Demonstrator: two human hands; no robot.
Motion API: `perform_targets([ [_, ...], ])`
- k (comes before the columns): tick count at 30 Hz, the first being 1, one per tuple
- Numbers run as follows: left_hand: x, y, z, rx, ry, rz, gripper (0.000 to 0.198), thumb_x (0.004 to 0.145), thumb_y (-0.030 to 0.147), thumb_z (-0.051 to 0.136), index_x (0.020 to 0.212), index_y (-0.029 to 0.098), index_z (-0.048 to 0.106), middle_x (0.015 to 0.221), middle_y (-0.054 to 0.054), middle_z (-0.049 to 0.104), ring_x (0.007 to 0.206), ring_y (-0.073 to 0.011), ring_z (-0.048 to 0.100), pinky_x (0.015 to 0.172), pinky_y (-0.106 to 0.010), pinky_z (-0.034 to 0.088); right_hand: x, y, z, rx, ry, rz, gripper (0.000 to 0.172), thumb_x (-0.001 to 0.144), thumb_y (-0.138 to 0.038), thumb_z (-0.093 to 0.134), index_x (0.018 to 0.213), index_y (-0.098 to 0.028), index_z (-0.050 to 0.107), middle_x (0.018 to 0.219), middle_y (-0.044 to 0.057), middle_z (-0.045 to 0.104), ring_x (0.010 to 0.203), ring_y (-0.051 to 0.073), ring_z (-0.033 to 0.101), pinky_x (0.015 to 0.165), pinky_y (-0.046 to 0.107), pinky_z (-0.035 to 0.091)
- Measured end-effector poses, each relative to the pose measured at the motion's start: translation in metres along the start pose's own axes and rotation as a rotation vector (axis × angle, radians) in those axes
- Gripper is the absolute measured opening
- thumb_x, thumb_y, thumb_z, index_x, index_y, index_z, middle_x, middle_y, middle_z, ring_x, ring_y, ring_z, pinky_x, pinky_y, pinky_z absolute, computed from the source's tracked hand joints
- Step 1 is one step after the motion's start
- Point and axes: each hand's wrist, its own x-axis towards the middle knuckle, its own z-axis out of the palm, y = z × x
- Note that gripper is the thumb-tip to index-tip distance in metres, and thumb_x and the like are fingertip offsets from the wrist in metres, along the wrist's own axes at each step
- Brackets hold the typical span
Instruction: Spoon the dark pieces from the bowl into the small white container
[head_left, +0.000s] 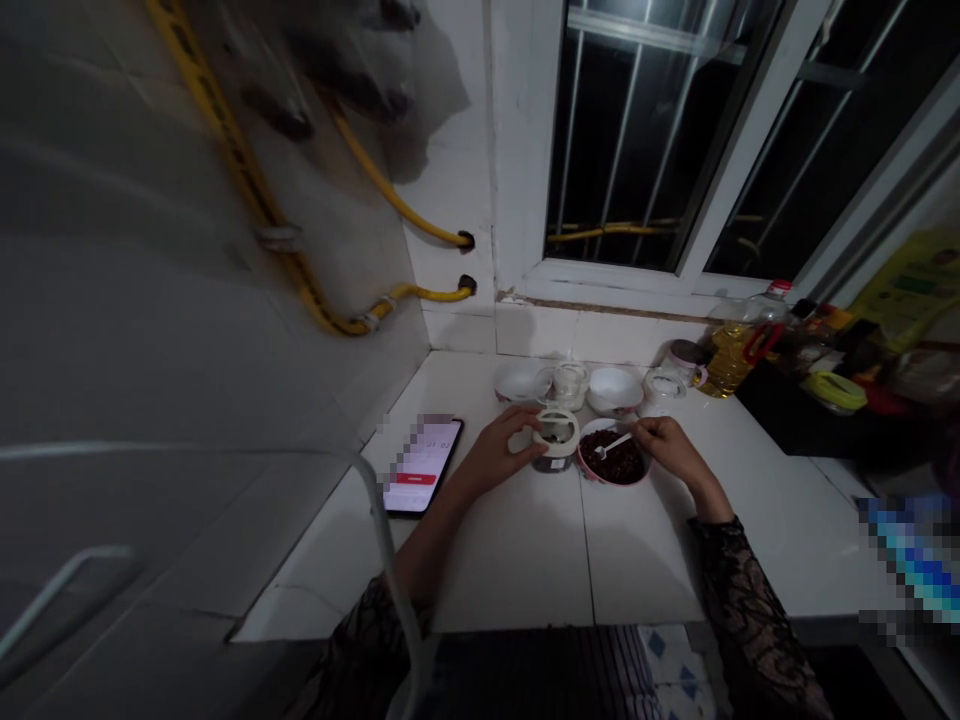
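Bench (525, 560), mid-frame: small white-lidded glass jar (556, 440) is wrapped by the left hand (495, 455), probably so it's not tipped; white plastic spoon (616, 442) is pinched by the right hand (670, 443) in the pink bowl (634, 480) beside it.

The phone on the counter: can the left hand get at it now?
Probably yes: the phone lies close beside the left hand with nothing between, though that hand now grips a small jar.
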Motion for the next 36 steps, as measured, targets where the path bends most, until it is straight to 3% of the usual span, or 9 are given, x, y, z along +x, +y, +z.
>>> perform_targets([
  [9, -0.001, -0.001, 0.000, 0.006, 0.002, -0.001, 0.017, 0.084, 0.034, 0.071, 0.092, 0.021, 0.065, 0.124, -0.011, 0.067, 0.116, -0.0246, 0.065, 0.102, -0.043, 0.051, 0.004, 0.005, -0.013, 0.135, 0.016, 0.114, 0.050, 0.070, -0.068, 0.058, 0.051, -0.023, 0.046, 0.042, -0.007, 0.033, 0.041, 0.008, 0.026, 0.041, 0.025, 0.017],
  [20, 0.000, 0.000, -0.001, 0.004, -0.004, -0.006, 0.017, 0.084, 0.035, 0.071, 0.092, 0.021, 0.065, 0.125, -0.011, 0.067, 0.117, -0.0261, 0.064, 0.102, -0.045, 0.051, 0.004, 0.001, -0.010, 0.200, 0.005, 0.146, 0.052, 0.065, -0.070, 0.061, 0.049, -0.023, 0.047, 0.040, -0.007, 0.035, 0.036, 0.007, 0.025, 0.039, 0.025, 0.014],
  [27, 0.000, -0.001, 0.000, -0.002, -0.003, -0.002, 0.017, 0.085, 0.034, 0.070, 0.092, 0.021, 0.064, 0.125, -0.012, 0.067, 0.117, -0.0258, 0.064, 0.101, -0.044, 0.051, 0.005, -0.004, -0.002, 0.265, 0.092, 0.164, 0.053, 0.065, -0.071, 0.061, 0.049, -0.023, 0.046, 0.039, -0.006, 0.034, 0.036, 0.007, 0.024, 0.038, 0.025, 0.015],
  [32, 0.000, -0.001, 0.001, 0.007, -0.003, -0.002, 0.017, 0.084, 0.034, 0.071, 0.093, 0.021, 0.065, 0.124, -0.011, 0.067, 0.117, -0.0258, 0.065, 0.102, -0.043, 0.051, 0.002, -0.018, 0.025, 0.209, 0.283, -0.046, 0.056, 0.080, -0.073, 0.050, 0.054, -0.023, 0.046, 0.044, -0.005, 0.037, 0.041, 0.009, 0.031, 0.041, 0.025, 0.023],
  [34, 0.000, -0.001, 0.001, 0.007, -0.003, -0.002, 0.017, 0.084, 0.034, 0.071, 0.094, 0.021, 0.065, 0.125, -0.011, 0.067, 0.117, -0.0256, 0.065, 0.102, -0.042, 0.051, -0.002, -0.025, 0.037, 0.092, 0.364, -0.198, 0.054, 0.090, -0.065, 0.044, 0.056, -0.023, 0.044, 0.048, -0.004, 0.040, 0.046, 0.011, 0.036, 0.045, 0.024, 0.029],
  [36, 0.000, -0.002, 0.001, 0.004, 0.001, 0.003, 0.017, 0.084, 0.034, 0.071, 0.095, 0.021, 0.065, 0.125, -0.011, 0.067, 0.117, -0.0255, 0.065, 0.102, -0.042, 0.051, -0.007, -0.032, 0.047, -0.097, 0.364, -0.366, 0.049, 0.097, -0.054, 0.040, 0.061, -0.022, 0.047, 0.054, -0.002, 0.047, 0.051, 0.012, 0.044, 0.051, 0.025, 0.034],
])
